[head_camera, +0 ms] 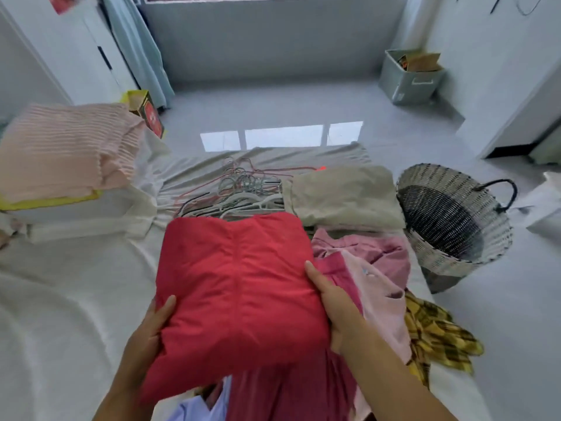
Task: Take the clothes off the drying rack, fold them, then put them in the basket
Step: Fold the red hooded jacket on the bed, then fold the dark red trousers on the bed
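Red garment [239, 287] folded, held over bed [60, 299]: left hand [148, 329] and right hand [331, 302] grip opposite edges. Basket [449, 259] on floor right of bed, no clothes visible inside. Pink clothes [364, 262], yellow plaid piece [437, 335] not yet folded. Hangers [243, 192] bare.

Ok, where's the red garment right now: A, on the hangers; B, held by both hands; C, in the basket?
B: the left hand and right hand grip the red garment by its sides, apart from the basket.
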Motion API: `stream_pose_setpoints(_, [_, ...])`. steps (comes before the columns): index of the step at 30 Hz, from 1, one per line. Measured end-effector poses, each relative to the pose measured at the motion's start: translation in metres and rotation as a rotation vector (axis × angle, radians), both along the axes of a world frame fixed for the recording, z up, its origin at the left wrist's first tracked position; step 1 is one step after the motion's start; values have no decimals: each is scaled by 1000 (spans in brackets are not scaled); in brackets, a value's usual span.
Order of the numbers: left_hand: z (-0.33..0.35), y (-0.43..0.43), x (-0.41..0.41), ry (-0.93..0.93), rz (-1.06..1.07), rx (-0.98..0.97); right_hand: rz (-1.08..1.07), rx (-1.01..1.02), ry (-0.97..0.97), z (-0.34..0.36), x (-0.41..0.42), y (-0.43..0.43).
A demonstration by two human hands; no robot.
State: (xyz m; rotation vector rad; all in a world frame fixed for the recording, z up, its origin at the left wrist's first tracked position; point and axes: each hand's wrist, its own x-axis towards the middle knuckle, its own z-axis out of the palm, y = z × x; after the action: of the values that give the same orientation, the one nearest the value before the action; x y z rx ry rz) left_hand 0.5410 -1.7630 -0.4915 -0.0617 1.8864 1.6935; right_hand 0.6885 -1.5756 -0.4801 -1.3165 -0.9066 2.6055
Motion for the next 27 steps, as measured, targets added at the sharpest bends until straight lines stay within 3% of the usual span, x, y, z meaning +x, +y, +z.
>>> stream_pose_setpoints(3, [-4, 48, 14, -27, -101, 46, -98, 18, -18, 4, 26, 45])
stream_pose_setpoints(13, [-9, 220, 2, -271, -130, 331, -231, 199, -45, -13, 34, 190])
stream_pose_setpoints(22, [-25, 385, -55, -212, -233, 456, -279, 476, 11, -42, -12, 351])
stream_pose_setpoints(25, [-68, 421, -70, -176, -243, 378, -209, 589, -28, -76, -29, 398])
stream_pose_setpoints(27, [-114, 429, -73, -154, -283, 163, -115, 673, -151, -119, -35, 416])
